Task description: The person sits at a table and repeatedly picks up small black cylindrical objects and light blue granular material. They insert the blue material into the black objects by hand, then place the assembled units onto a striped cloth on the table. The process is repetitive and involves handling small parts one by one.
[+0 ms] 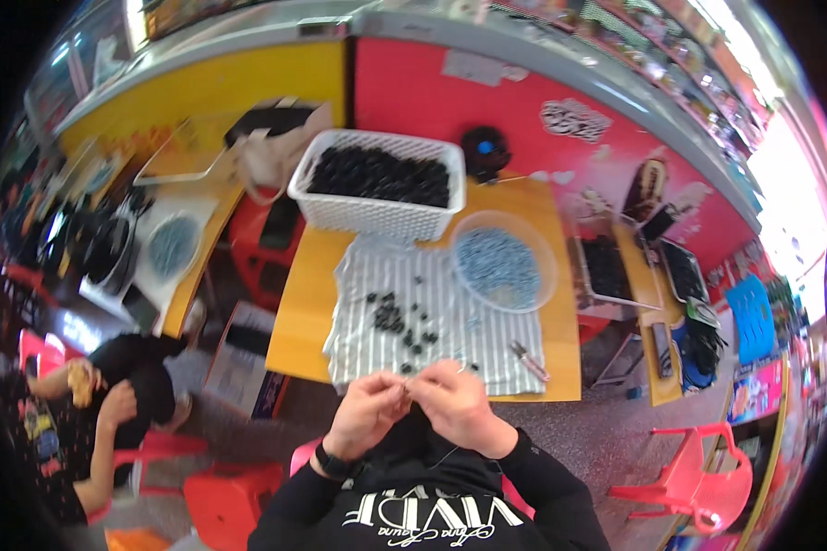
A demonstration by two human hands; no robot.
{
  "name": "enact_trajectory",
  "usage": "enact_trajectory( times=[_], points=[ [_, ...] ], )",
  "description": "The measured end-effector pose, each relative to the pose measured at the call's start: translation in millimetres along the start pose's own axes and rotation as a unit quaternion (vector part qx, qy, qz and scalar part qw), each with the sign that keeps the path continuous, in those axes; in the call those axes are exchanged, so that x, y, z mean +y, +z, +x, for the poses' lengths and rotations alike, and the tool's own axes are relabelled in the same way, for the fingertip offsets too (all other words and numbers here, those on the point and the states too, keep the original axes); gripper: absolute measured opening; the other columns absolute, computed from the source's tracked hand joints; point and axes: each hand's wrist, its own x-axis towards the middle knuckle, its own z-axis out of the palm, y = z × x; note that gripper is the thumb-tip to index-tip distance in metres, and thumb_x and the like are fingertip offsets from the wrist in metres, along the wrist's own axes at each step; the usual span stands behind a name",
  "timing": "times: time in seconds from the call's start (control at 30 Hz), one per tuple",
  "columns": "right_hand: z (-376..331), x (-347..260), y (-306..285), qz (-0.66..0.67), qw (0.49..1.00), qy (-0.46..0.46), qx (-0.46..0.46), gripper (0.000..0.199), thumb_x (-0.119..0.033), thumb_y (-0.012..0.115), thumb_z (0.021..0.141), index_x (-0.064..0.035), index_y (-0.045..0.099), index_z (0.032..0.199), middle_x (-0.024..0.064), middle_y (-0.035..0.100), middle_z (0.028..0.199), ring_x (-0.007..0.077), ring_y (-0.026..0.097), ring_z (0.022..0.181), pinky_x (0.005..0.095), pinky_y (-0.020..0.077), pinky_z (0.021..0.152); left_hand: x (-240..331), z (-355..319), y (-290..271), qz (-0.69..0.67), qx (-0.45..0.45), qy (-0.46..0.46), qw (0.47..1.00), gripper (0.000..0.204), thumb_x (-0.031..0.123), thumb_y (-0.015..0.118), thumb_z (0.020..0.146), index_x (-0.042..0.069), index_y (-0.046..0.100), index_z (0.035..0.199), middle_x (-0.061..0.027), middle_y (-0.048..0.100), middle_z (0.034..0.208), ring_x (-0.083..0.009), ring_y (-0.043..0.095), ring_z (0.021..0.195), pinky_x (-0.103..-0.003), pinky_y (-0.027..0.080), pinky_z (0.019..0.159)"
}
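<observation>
Over the near edge of the table, my left hand (371, 413) and my right hand (452, 399) meet with pinched fingertips. Something tiny sits between them, too small to name. Just beyond lies a grey-and-white striped cloth (358, 294) with several small black round pieces (390, 317) scattered on it. Small pliers (529, 360) with pinkish handles rest at the cloth's right front corner. A clear round tub (549, 275) of small light-blue pieces (496, 262) stands at the cloth's far right. Behind the cloth is a white plastic basket (368, 219) heaped with black pieces (377, 174).
The wooden table (299, 321) backs onto a pink and yellow counter. A small black fan (484, 151) stands behind the basket. At left, another person (92, 432) sits holding something tan. Red stools (230, 505) and a red chair (698, 477) stand around. Side tables hold more trays.
</observation>
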Motion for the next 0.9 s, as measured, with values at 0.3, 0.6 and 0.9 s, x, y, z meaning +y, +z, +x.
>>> enact_trajectory(
  times=[0.3,0.6,0.9],
  points=[
    [34.8,19.6,-90.8,0.112,0.982,0.106,-0.109,0.014,0.006,0.068,0.079,0.0002,0.065,0.091,0.0101,0.059,0.079,0.0241,0.061,0.073,0.0329,0.0485,0.062,23.6,13.3,13.7,0.053,-0.097,-0.025,0.994,0.025,0.008,0.064,0.097,-0.004,0.066,0.118,-0.0103,0.071,0.097,-0.0132,0.063,0.08,-0.024,0.048,0.07],
    [178.1,147.5,-227.3,0.02,0.965,0.259,-0.033,0.005,0.002,0.067,0.079,0.0022,0.07,0.083,0.0004,0.064,0.073,0.0066,0.059,0.069,0.0243,0.0492,0.063,69.6,17.2,-33.2,0.136,0.106,0.055,0.984,0.02,0.006,0.064,0.096,-0.005,0.067,0.111,-0.013,0.072,0.09,-0.0164,0.068,0.075,-0.024,0.051,0.066],
    [376.0,296.7,-369.8,-0.259,0.893,0.144,0.338,0.032,-0.019,0.067,0.068,-0.0012,0.077,0.092,0.0205,0.074,0.088,0.0293,0.072,0.083,0.0366,0.0537,0.079,75.1,37.0,-46.3,0.169,0.197,0.103,0.96,0.018,0.003,0.064,0.094,-0.007,0.067,0.108,-0.0148,0.072,0.087,-0.0172,0.066,0.07,-0.024,0.049,0.062]
  ],
)
